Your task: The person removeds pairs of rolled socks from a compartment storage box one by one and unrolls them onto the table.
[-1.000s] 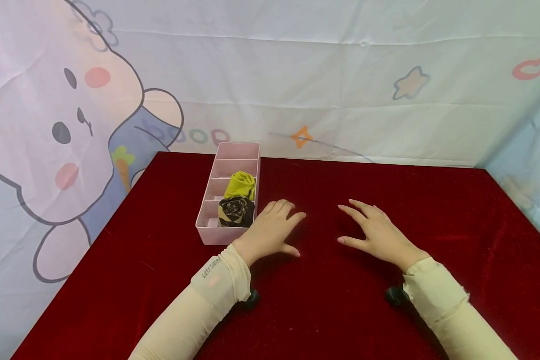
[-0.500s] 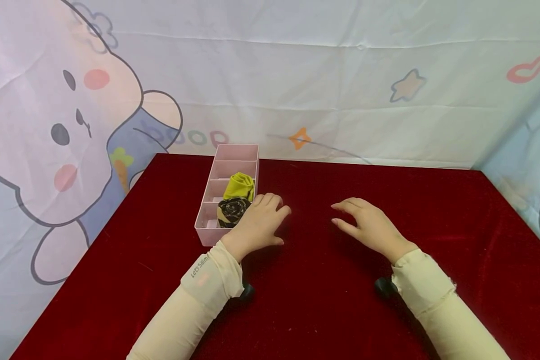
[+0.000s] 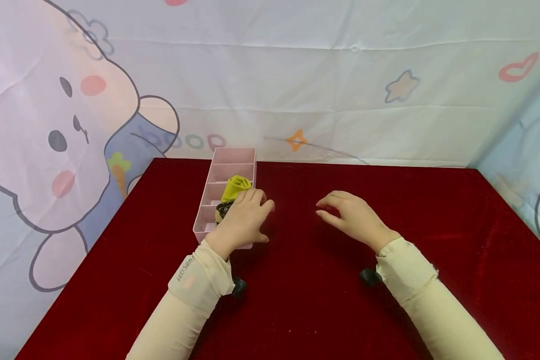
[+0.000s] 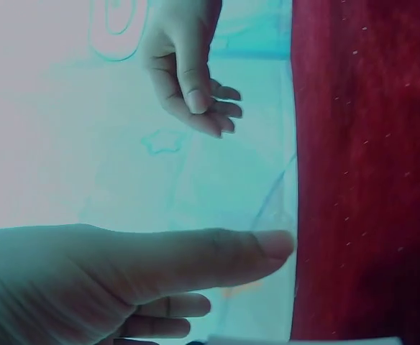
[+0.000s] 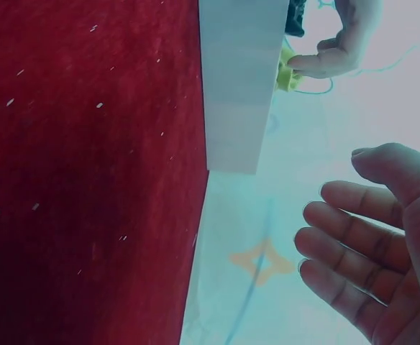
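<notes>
The black-and-tan cloth roll (image 3: 220, 209) sits in the nearest compartment of the pink divided box (image 3: 235, 155) and the yellow-green cloth roll (image 3: 235, 188) in the one behind, with the left hand (image 3: 242, 218) above the box's near right part, fingers loosely bent and empty, contact with either roll impossible to tell. To adjust a roll well, I'd come straight down and pinch only that one, sparing its folds and the divider. The right hand (image 3: 352, 214), likewise empty and half-curved, hangs well apart over the red surface (image 3: 306, 285), and could usefully steady the box's wall.
</notes>
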A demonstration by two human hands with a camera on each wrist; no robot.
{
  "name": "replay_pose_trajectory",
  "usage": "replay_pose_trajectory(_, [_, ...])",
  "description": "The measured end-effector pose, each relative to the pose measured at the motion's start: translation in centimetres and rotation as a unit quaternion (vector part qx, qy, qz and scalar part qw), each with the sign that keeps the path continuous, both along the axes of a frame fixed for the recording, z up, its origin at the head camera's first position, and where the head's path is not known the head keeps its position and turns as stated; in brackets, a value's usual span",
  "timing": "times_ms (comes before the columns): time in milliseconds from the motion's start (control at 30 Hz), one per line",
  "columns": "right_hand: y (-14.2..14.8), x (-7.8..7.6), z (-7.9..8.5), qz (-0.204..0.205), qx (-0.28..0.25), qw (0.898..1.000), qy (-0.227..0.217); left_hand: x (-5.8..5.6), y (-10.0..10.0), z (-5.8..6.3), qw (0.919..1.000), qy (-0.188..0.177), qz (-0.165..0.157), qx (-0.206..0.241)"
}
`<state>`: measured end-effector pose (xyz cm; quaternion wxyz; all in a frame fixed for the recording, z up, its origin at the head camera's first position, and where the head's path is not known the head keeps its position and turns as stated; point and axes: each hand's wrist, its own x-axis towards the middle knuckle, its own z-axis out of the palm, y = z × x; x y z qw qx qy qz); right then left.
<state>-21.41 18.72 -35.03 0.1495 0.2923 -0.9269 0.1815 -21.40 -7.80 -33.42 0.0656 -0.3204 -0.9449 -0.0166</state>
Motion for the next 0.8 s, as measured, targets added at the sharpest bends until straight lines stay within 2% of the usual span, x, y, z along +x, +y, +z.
replay_pose_trajectory(567, [-3.9,-0.3,1.0,0.044,-0.015,0.999,-0.020,-0.3,-3.9,2.4,0.9967,-0.044,0.060,0.033])
replay_pose_trajectory(700, [-4.8,-0.4,1.3,0.055,-0.013,0.998,-0.017,-0.3,-4.8,2.7,0.9966,-0.040,0.061,0.040])
replay_pose_trajectory(800, [-5.5,-0.6,1.4,0.060,-0.008,0.998,-0.013,-0.3,-5.4,2.8,0.9955,-0.050,0.068,0.044])
